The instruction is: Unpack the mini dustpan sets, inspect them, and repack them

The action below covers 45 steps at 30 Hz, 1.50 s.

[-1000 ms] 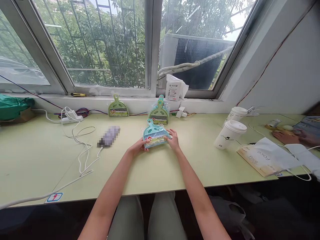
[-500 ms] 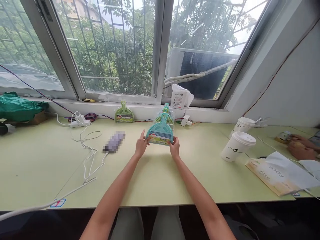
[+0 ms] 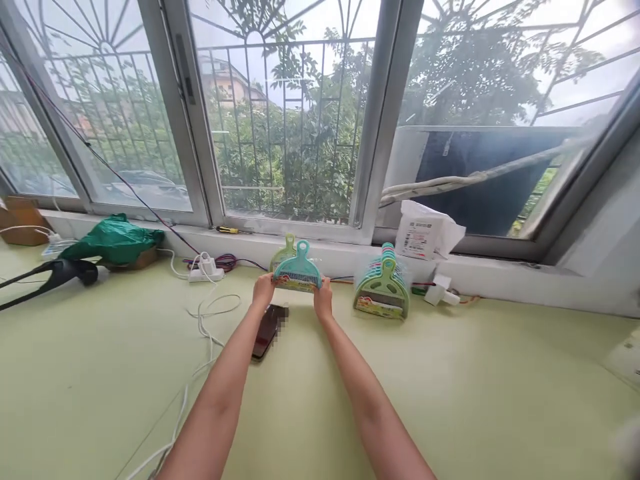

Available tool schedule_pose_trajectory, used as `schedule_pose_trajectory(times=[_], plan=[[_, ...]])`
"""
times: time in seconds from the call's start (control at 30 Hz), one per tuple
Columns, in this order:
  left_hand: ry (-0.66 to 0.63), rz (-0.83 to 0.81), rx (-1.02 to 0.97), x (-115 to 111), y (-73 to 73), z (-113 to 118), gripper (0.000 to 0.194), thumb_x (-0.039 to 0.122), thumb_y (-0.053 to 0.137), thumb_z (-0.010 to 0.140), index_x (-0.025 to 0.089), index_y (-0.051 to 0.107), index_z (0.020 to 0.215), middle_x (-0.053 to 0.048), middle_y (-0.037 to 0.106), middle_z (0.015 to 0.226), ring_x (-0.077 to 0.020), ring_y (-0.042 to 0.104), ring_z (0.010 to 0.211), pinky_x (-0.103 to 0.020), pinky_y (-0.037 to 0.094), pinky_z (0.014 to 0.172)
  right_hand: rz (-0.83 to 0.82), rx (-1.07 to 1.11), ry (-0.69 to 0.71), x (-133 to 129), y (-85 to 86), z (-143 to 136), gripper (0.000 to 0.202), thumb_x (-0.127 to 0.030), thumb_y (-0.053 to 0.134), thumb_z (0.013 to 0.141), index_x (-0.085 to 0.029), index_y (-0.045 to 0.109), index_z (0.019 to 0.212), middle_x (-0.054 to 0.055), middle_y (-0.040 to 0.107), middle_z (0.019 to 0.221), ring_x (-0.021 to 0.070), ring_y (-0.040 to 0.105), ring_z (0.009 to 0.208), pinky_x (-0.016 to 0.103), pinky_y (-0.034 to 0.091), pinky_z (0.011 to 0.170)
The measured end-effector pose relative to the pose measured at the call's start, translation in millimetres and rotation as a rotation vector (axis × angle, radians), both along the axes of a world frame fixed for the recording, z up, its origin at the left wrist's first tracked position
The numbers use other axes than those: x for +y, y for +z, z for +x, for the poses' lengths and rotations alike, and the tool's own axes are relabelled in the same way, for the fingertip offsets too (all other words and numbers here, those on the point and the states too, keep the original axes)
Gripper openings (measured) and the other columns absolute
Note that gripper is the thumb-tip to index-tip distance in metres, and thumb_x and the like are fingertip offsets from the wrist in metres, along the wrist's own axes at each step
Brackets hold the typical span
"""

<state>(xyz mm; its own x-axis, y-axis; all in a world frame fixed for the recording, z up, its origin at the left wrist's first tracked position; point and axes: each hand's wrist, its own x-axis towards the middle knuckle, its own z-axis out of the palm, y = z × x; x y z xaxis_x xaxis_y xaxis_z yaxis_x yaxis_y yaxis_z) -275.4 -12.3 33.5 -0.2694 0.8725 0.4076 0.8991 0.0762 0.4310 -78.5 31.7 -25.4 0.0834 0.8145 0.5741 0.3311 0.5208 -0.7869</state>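
Observation:
Between my two hands is a teal dustpan-and-brush set (image 3: pixel 299 272), its handle pointing up and a printed label along its lower edge. My left hand (image 3: pixel 263 291) grips its left corner, and my right hand (image 3: pixel 323 297) grips the right one. Just behind it stands a green dustpan set (image 3: pixel 283 254), mostly covered by the teal one. To the right, a row of dustpan sets (image 3: pixel 383 297) in clear wrap leans near the sill, with a green one at the front. Below my left hand lies a dark phone (image 3: pixel 267 333).
White cables (image 3: pixel 203 327) run over the left of the pale green table (image 3: pixel 475 387). A power strip (image 3: pixel 207 272), a green plastic bag (image 3: pixel 117 240) and a black strap-like object (image 3: pixel 75 272) are further left. A white paper packet (image 3: pixel 427 230) and a white plug (image 3: pixel 442 291) are at right.
The teal dustpan set has moved left with both hands, from the row to the lone green set. A green set now fronts the row. My view has turned left and up.

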Motion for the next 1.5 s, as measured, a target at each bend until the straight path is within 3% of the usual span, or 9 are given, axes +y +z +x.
schedule_pose_trajectory(times=[0.2,0.43,0.6,0.73,0.97,1.13,1.27,1.4,1.5], plan=[[0.095,-0.096,0.061,46,-31.4,-41,0.018,0.021,0.052,0.085,0.015,0.062,0.099,-0.016,0.064,0.103,-0.0261,0.061,0.098,-0.031,0.044,0.080,0.052,-0.211,-0.038,60,-18.7,-51,0.037,-0.017,0.043,0.087,-0.014,0.048,0.124,0.015,0.020,0.155,0.0265,0.021,0.143,0.041,0.036,0.106],[0.172,-0.124,-0.106,95,-39.6,-46,0.047,0.019,0.048,0.087,0.005,0.040,0.131,-0.026,0.054,0.123,-0.0327,0.057,0.113,-0.039,0.044,0.090,0.077,-0.513,-0.161,92,-21.4,-71,0.066,-0.017,0.037,0.090,-0.015,0.012,0.151,0.011,0.010,0.158,0.0281,0.002,0.146,0.053,0.023,0.112],[0.299,-0.129,-0.140,86,-32.3,-29,0.069,0.024,0.052,0.085,-0.005,0.023,0.141,-0.035,0.044,0.130,-0.0409,0.048,0.122,-0.049,0.039,0.096,0.129,-0.504,-0.146,78,-15.2,-67,0.070,-0.024,0.041,0.091,-0.012,0.007,0.151,0.016,0.011,0.157,0.0324,0.005,0.145,0.057,0.024,0.110],[0.460,0.121,-0.055,56,-18.3,-4,0.072,0.029,0.054,0.084,0.002,0.023,0.143,-0.032,0.034,0.140,-0.0422,0.037,0.130,-0.062,0.026,0.103,0.313,-0.449,-0.111,41,-3.6,-50,0.061,-0.018,0.036,0.092,-0.017,0.017,0.149,0.013,0.019,0.156,0.0245,0.014,0.145,0.051,0.024,0.113],[0.124,0.481,-0.183,5,-2.8,90,0.044,0.019,0.049,0.085,0.013,0.043,0.128,-0.021,0.036,0.139,-0.0326,0.033,0.134,-0.054,0.029,0.107,0.259,-0.233,-0.229,-56,7.6,9,0.052,-0.002,0.036,0.081,-0.022,0.047,0.128,0.010,0.045,0.139,0.0187,0.042,0.128,0.037,0.038,0.101],[-0.295,0.329,-0.543,-60,-40.4,186,0.035,0.009,0.044,0.082,0.018,0.052,0.114,-0.013,0.052,0.118,-0.0212,0.055,0.110,-0.039,0.050,0.090,0.070,0.015,-0.615,-87,6.2,96,0.046,-0.007,0.037,0.081,-0.019,0.047,0.124,0.014,0.048,0.133,0.0231,0.039,0.128,0.044,0.035,0.100],[-0.313,0.074,-0.772,-115,-69.8,235,0.031,0.008,0.046,0.080,0.017,0.056,0.108,-0.012,0.057,0.114,-0.0177,0.062,0.096,-0.033,0.053,0.081,-0.107,0.047,-0.808,-80,12.8,192,0.040,-0.019,0.043,0.085,-0.014,0.044,0.125,0.020,0.043,0.136,0.0288,0.036,0.129,0.046,0.034,0.099],[-0.321,0.013,-0.800,-143,-72.4,250,0.032,0.008,0.048,0.080,0.018,0.055,0.109,-0.012,0.058,0.117,-0.0184,0.062,0.102,-0.032,0.053,0.084,-0.306,-0.040,-0.605,-65,23.3,260,0.033,-0.030,0.044,0.089,-0.015,0.049,0.118,0.017,0.057,0.122,0.0249,0.054,0.108,0.038,0.041,0.089],[-0.333,0.058,-0.753,-146,-63.6,246,0.034,0.007,0.048,0.078,0.018,0.056,0.108,-0.013,0.054,0.119,-0.0199,0.061,0.105,-0.033,0.054,0.082,-0.346,-0.138,-0.506,-58,25.4,274,0.028,-0.034,0.048,0.088,-0.016,0.055,0.109,0.014,0.063,0.111,0.0228,0.057,0.100,0.034,0.042,0.084]])
